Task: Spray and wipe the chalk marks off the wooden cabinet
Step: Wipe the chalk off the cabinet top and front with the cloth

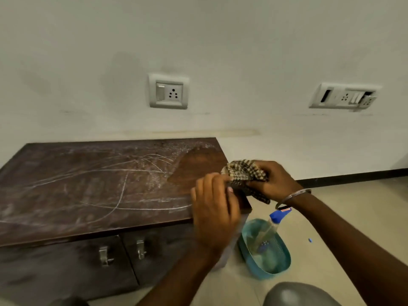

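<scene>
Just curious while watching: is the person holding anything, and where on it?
Yes. Both hands hold a bunched brown-and-cream checked cloth: the right hand grips its right side, the left hand pinches its lower left edge.

Silver bangle (292, 196), bare forearms

Two wall sockets (168, 91) (344, 97) sit above; a teal basin (280, 265) rests on the tiled floor (353, 206).
</scene>
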